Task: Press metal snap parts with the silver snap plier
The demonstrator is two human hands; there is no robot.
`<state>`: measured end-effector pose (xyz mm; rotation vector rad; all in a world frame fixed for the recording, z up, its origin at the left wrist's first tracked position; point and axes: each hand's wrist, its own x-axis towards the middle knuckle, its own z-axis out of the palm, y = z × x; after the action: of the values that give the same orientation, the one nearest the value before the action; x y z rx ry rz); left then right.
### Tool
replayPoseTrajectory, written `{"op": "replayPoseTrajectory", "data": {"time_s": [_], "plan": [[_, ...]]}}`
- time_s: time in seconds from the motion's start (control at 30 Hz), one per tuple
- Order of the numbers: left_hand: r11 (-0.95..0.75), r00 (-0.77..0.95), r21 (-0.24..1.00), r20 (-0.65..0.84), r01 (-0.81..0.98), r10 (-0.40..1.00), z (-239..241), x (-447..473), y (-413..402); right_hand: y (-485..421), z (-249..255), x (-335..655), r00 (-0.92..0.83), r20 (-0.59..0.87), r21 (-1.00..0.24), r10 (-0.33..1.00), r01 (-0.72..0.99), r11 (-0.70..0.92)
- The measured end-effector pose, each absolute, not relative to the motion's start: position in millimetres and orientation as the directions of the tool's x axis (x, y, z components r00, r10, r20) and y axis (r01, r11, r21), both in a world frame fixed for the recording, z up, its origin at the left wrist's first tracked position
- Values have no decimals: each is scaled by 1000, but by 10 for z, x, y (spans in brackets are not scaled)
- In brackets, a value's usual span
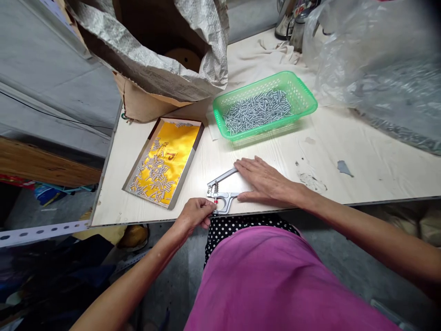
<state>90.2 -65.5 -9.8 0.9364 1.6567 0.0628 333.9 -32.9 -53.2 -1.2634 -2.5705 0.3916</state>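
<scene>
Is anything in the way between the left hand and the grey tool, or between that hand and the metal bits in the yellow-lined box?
Nothing visible separates the left hand from the tool: its fingertips are at the near end. Toward the bits, the box's low right wall stands between.

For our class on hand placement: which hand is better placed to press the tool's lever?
Probably the right hand: it touches the lever, while the left hand is beside the small red part.
</scene>
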Motion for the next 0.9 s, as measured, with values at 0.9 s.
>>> {"op": "replayPoseTrajectory", "data": {"time_s": [0.9], "plan": [[-514, 533, 140, -185, 846, 826, -221, 1253, -298, -165, -124, 3068, -666, -132, -102, 735, 746, 658]]}}
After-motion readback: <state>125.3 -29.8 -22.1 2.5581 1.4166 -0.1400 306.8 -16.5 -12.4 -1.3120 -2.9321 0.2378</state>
